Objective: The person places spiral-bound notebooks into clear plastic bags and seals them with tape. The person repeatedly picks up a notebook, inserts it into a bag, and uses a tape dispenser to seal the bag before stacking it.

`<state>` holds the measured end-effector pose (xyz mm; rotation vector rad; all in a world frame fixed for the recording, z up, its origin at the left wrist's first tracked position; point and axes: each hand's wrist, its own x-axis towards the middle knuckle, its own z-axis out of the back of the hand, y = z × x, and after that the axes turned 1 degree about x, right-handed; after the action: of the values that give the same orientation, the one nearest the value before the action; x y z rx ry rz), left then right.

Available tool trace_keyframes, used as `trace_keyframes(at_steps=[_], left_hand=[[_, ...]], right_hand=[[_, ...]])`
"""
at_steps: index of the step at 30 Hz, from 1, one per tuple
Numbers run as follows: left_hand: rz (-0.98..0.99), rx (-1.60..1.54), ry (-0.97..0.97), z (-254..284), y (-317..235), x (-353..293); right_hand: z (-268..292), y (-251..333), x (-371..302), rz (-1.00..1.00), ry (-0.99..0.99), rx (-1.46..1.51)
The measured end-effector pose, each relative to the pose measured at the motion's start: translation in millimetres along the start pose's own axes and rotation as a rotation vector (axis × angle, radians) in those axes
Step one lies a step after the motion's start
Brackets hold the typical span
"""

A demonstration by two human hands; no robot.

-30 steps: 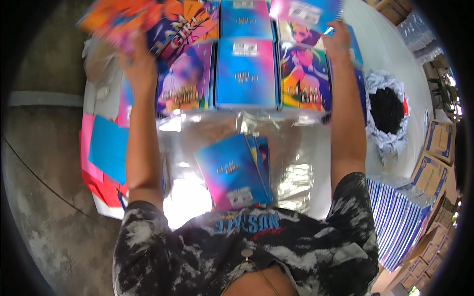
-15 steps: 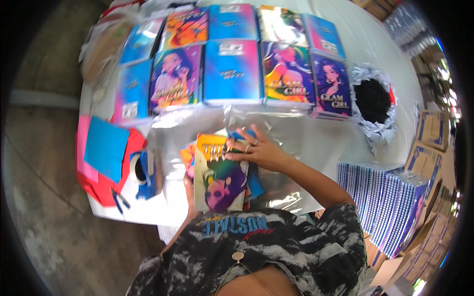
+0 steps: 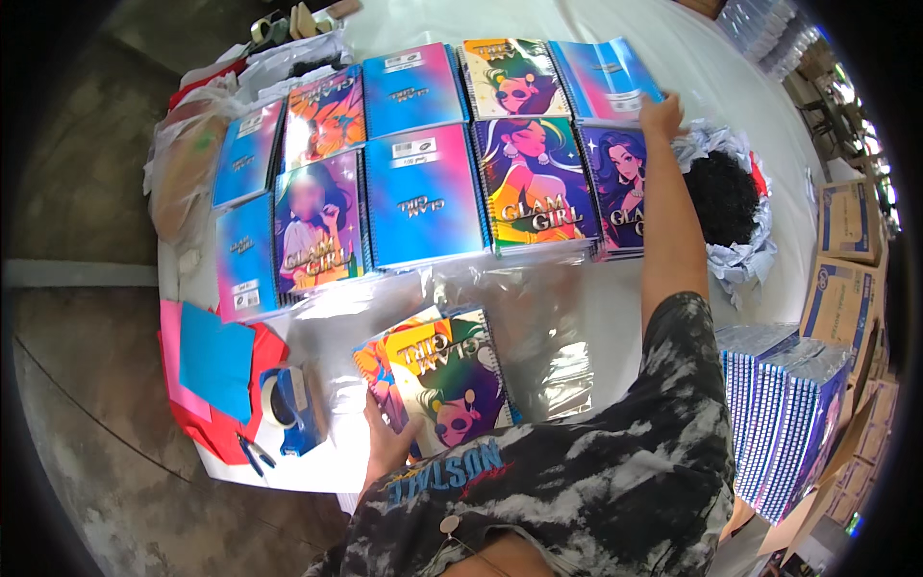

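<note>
My left hand (image 3: 386, 433) grips the left side of a small fanned pile of spiral notebooks (image 3: 452, 399) near the table's front edge. Its top cover shows a cartoon figure in yellow, green and purple. Stretched far forward, my right hand (image 3: 663, 117) has its fingers at the right edge of a blue-and-pink notebook (image 3: 606, 82) on the far right stack. That cover looks slightly bent; the fingertips are partly hidden. Two rows of stacked notebooks (image 3: 423, 197) span the table, some with illustrated covers, others plain blue-pink. Clear plastic (image 3: 548, 337) lies under and beside the pile.
A blue tape dispenser (image 3: 293, 413), pliers (image 3: 254, 454) and blue, pink and red sheets (image 3: 216, 363) lie at the left. At the right are a paper-wrapped container with black contents (image 3: 721, 202), a tall notebook stack (image 3: 774, 413) and cardboard boxes (image 3: 836, 298).
My right hand has left the small pile and reached forward to the far right stack. My left hand still holds the pile. The view has shifted, and the table appears turned.
</note>
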<state>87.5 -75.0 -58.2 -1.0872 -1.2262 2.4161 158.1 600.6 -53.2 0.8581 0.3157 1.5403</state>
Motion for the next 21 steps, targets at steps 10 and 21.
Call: trace_keyframes(at_steps=[10, 21], left_hand=[[-1.174, 0.625, -0.326, 53.7, -171.0, -44.7], [-0.167, 0.094, -0.227, -7.9, -1.6, -5.0]], right_hand=[[277.6, 173.1, -330.0, 1.374, 0.446, 0.750], [161.6, 23.2, -443.9, -0.285, 1.179, 0.605]])
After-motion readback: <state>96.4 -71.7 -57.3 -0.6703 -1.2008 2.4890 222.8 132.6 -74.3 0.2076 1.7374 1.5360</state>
